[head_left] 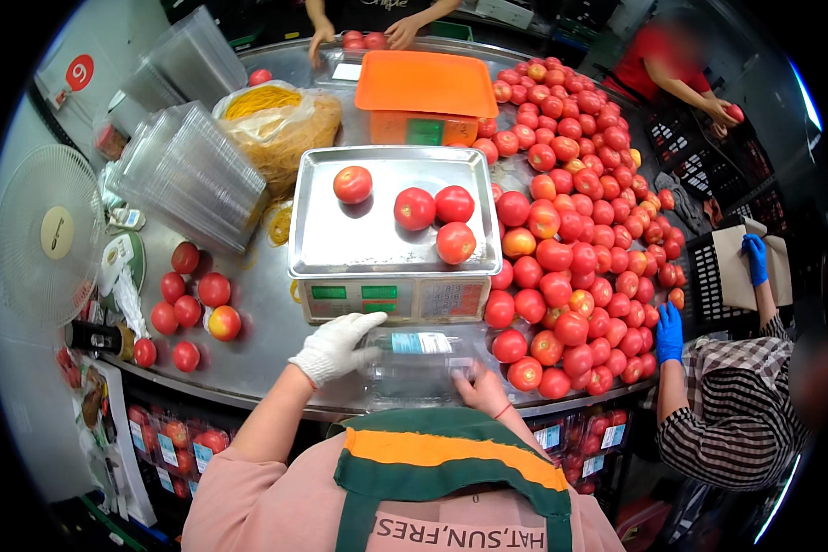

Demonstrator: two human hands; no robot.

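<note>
A clear plastic container [412, 375] with a blue and white label lies at the table's near edge, just in front of the scale. My right hand [482, 390], bare, grips its right side between thumb and fingers. My left hand [337, 350], in a white glove, reaches over the left end with its fingers stretched out, slightly blurred; whether it touches the plastic I cannot tell. On the steel pan of the weighing scale [391, 308] sit several loose tomatoes [415, 210], one at the left and the others grouped at the right.
A large heap of tomatoes [580, 239] covers the table's right side. At left are stacked clear containers [189, 170], a bag of yellow rubber bands [294, 129], loose tomatoes [214, 290] and a fan [51, 235]. Behind stands an orange scale [425, 85]. Co-workers' hands [670, 333] work around the table.
</note>
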